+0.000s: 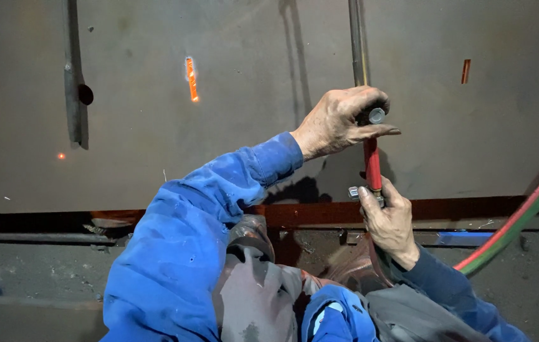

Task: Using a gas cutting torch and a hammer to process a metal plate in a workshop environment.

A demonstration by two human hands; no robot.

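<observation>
Cutting torch [372,161] runs upright over the steel plate [250,126]. Left hand [339,120] clamped on its upper valve end, right hand [388,221] gripping just below; twin hoses [522,215] trail to torch's right.

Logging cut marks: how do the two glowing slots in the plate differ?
Left slot is longer, bright orange and leans slightly; right slot is shorter, dull red-orange and nearly straight. Left slot is left of the torch, right slot to its right. Both are narrow, upright cuts in the plate.
</observation>
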